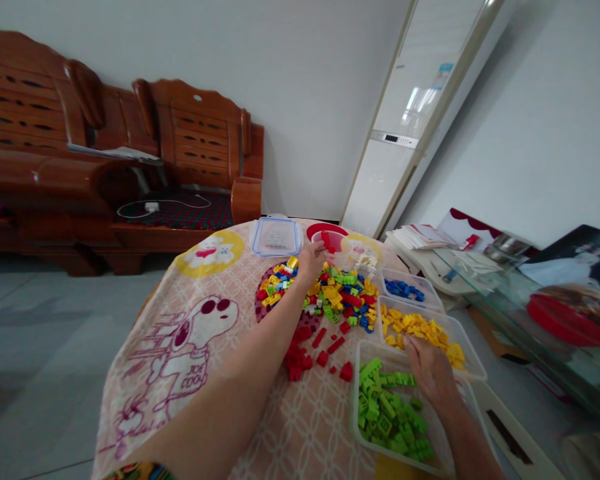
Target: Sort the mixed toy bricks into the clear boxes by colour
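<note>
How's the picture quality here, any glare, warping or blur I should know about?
Head view: bright glare on the tall white unit, which tilts, probably from wide-angle distortion; head view: light looks soft and rather dim, shadows on the tablecloth faint; head view: small pieces in the mixed brick pile look soft, though their colours separate clearly.

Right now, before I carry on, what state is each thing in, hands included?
Green-brick box: open, partly filled.
Yellow-brick box: open, partly filled.
Blue-brick box: open, partly filled.
Mixed brick pile: loose, colours jumbled.
Red bricks: scattered on the tablecloth.
Blue-edged lid: lying flat.
Tall white unit: display dark.
Left hand: at the pile's far side, grip unclear.
Right hand: at the yellow-brick box, grip hidden.
</note>
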